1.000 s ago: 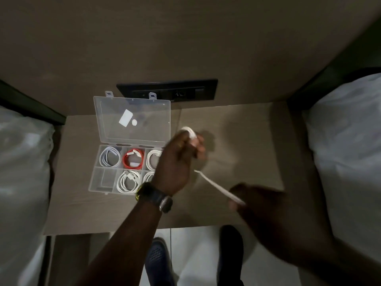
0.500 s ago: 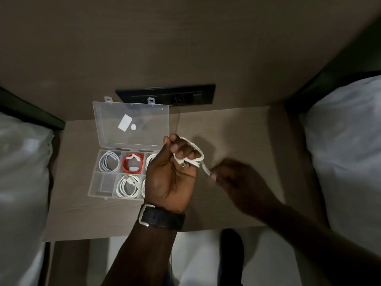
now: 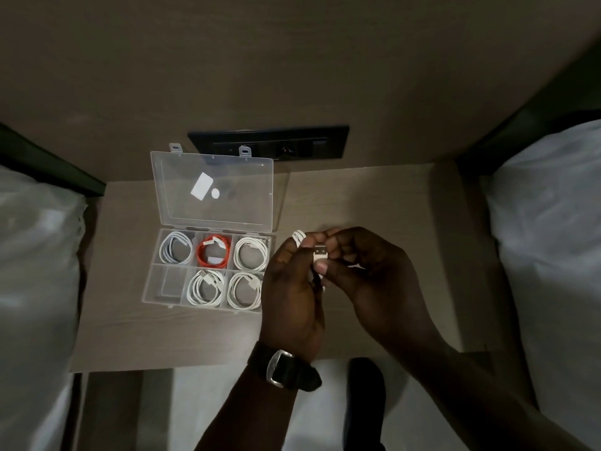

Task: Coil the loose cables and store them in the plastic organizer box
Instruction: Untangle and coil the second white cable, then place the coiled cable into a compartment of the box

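Head view: I see left hand [image 3: 294, 297] closed round coiled white cable [image 3: 299, 238], right hand [image 3: 374, 271] pinching its USB plug [image 3: 320, 254], both above table [image 3: 374, 203], just right of open organizer box [image 3: 208, 268].

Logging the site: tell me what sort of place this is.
Probably a twin hotel room or bedroom: a nightstand stands between two white-sheeted beds, with a black socket panel on the wall behind.

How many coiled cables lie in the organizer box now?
5: back-left white, back-middle orange, back-right white, front-middle white, front-right white, partly hidden by the left hand.
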`<state>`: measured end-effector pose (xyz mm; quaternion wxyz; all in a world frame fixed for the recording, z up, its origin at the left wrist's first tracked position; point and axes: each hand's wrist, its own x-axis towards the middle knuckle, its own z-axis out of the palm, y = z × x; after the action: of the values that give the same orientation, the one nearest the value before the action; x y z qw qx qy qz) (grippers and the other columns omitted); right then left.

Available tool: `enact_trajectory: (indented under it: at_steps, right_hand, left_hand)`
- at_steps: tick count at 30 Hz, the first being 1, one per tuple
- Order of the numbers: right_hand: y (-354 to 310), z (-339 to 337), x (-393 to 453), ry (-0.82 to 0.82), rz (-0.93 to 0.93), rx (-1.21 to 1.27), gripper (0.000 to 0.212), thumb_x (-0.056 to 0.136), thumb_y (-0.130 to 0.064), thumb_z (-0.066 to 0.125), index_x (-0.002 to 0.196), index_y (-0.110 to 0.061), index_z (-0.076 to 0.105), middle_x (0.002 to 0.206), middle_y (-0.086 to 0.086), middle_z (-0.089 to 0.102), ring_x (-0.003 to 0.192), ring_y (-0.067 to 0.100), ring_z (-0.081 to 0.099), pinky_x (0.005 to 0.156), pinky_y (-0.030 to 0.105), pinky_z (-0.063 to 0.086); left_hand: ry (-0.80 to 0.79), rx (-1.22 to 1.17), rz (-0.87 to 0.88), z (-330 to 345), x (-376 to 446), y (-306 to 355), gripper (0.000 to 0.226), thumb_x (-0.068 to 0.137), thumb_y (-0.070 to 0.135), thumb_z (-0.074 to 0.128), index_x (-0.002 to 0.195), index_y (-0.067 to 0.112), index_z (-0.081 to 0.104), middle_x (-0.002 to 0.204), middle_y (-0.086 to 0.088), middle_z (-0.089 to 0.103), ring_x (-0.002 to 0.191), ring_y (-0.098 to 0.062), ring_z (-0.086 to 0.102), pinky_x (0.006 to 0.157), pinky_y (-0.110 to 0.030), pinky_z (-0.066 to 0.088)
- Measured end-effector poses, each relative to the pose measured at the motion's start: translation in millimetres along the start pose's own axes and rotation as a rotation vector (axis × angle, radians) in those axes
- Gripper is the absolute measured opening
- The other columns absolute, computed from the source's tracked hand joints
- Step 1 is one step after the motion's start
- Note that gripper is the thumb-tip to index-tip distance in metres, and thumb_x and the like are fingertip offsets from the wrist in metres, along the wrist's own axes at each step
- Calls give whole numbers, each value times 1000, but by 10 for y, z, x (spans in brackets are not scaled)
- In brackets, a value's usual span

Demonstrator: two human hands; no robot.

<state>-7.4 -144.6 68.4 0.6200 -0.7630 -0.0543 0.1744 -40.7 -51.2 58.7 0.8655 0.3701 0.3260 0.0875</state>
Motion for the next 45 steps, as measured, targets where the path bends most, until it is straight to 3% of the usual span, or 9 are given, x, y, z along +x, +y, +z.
enact_trajectory:
  at_steps: [5,7,10,16,20,26,36,41,45]
  right_hand:
    - [44,114,23,-5,93,-5,16,69,-5,84,80,-14,76,89,-2,74,85,10,70,78,28,55]
    - [58,119,40,-85,144,29,14,69,-4,83,76,-13,74,79,-8,75,73,5,70,65,23,54]
    - [71,108,62,-173,135,-7,21,69,-5,84,66,-17,66,74,-13,73,60,-1,64,49,16,46]
    - [130,132,123,-132,124,-193,35,59,-19,86,67,-14,52,77,9,71,74,32,68,72,52,55]
    - [235,204,138,-91,158,-122,37,59,-14,85,75,-17,51,71,6,70,61,20,65,61,44,54]
    - [380,442,123,-86,47,-237,34,59,-18,81,78,-24,54,67,-3,63,57,12,58,56,36,50]
    - [343,1178,177,-145,53,-95,30,60,-9,79,74,-22,55,64,-8,61,57,9,56,53,31,48]
    - [143,1677,228,-206,105,82,33,62,6,77,69,-20,58,64,9,67,52,22,63,49,30,51]
    - [81,2024,201,-198,108,136,27,60,9,70,73,-10,57,74,25,64,56,29,61,53,34,52]
  left_hand:
    - [8,-136,-62,-85,12,-56,32,93,6,42,86,9,73,112,-15,73,105,-29,70,77,-28,59]
    - [25,-118,-102,-120,17,-75,30,96,13,40,96,8,69,120,-13,71,108,-28,69,72,-27,58]
    - [0,-127,-198,-130,7,-71,39,97,23,38,109,5,69,113,-11,74,99,-23,71,68,-23,57]
    - [-18,-234,-231,-195,20,-69,38,92,19,41,78,4,73,84,-12,73,77,-18,71,57,-17,54]
    - [-6,22,-213,-296,76,-63,31,94,14,42,105,-4,65,91,-12,72,85,-20,68,67,-21,54]
    - [-20,266,-243,-569,105,205,30,98,14,51,77,10,72,67,-12,61,57,-12,58,53,-21,49]
    - [-3,727,73,-1183,-1,638,29,96,34,49,97,15,71,97,-20,72,97,-37,67,96,-57,50]
    - [-26,807,247,-1540,-82,979,27,101,22,47,119,27,67,114,9,73,111,-6,65,99,-28,49]
    - [-27,929,335,-1808,-88,1192,26,99,22,47,105,42,62,98,30,69,95,9,63,83,-8,44]
